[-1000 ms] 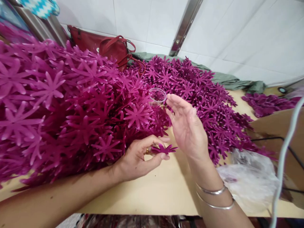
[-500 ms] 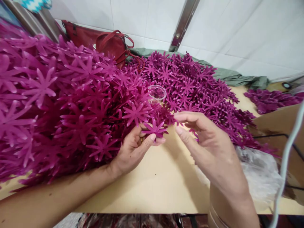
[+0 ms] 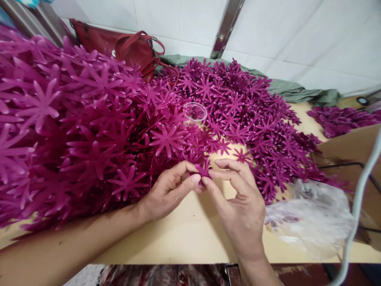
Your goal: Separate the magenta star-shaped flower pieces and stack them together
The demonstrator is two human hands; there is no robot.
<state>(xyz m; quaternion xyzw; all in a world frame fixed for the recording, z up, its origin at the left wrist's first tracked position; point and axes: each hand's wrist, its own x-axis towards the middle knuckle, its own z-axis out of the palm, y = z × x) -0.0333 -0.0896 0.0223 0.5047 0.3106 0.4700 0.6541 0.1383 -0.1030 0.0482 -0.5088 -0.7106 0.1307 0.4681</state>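
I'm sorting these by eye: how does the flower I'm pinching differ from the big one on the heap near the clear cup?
The held flower is pinched between the left hand and right hand; the heap flower lies untouched. Both hands hide most of the held flower; the heap flower shows every petal, face up. The held flower looks smaller than the heap flower. Both are magenta with narrow petals.
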